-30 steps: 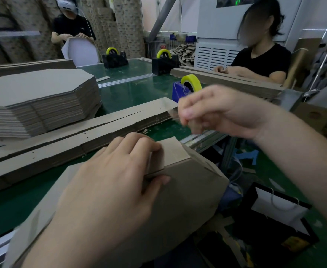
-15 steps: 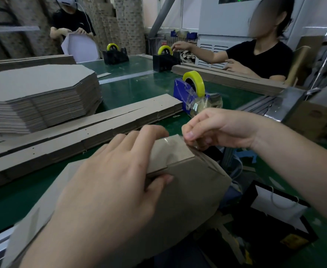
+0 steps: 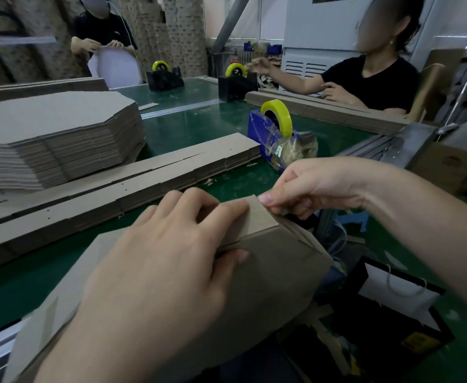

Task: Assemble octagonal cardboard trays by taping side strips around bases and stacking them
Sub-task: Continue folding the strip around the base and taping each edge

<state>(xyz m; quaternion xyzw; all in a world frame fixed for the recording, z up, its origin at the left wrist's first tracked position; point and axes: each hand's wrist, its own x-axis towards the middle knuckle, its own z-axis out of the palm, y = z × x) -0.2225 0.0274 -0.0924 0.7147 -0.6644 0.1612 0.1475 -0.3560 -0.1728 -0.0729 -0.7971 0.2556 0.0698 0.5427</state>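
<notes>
The half-built tray [image 3: 268, 275] is held tilted over the tabletop's [image 3: 193, 125] near edge. The left hand [image 3: 155, 261] clamps the side strip [image 3: 257, 217] against its base. The right hand [image 3: 312, 186] pinches the side strip's far corner, so a corner is probably being taped. The next move calls for pressing the tape flat without the fold slipping. Just beyond the tray stands a blue tape dispenser [image 3: 262, 131]; its label is unreadable.

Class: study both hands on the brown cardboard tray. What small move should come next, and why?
Probably the right hand should press and rub along the corner of the brown cardboard tray. The left hand holds the folded side strip in place, and the right hand pinches at that corner; tape there is unclear.
</notes>
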